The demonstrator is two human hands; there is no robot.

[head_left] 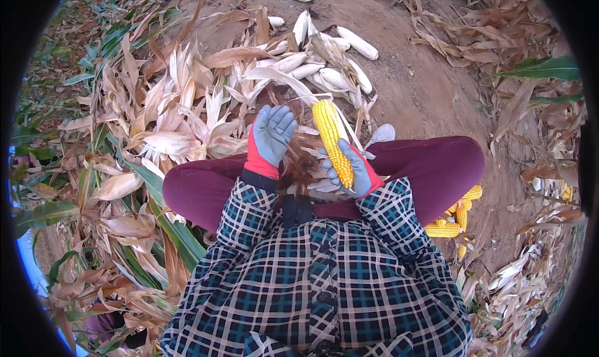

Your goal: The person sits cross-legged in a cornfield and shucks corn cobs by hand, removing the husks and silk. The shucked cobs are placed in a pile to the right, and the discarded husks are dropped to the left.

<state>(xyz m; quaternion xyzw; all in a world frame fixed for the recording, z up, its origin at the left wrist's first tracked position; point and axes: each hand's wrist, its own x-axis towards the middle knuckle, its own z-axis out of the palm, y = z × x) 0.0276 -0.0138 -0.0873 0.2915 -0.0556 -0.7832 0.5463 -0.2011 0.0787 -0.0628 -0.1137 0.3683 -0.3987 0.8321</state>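
Note:
A yellow ear of corn (329,131) stands tilted in front of me, its kernels bare. My right hand (357,173), in a grey and red work glove, is wrapped round its lower end. Pale strips of husk (288,80) trail from the ear, one long piece reaching up and left over the pile. Just left of the ear, my left hand (273,135) is raised in a matching glove. Its fingers are stretched and slightly bent, with nothing in them that I can see.
Several pale, unhusked ears (337,78) lie heaped on the soil ahead. Dry husks (178,117) are piled at the left. Bare yellow ears (460,216) rest beside my right knee (458,163). Dry stalks and leaves (493,39) cover the ground at the far right.

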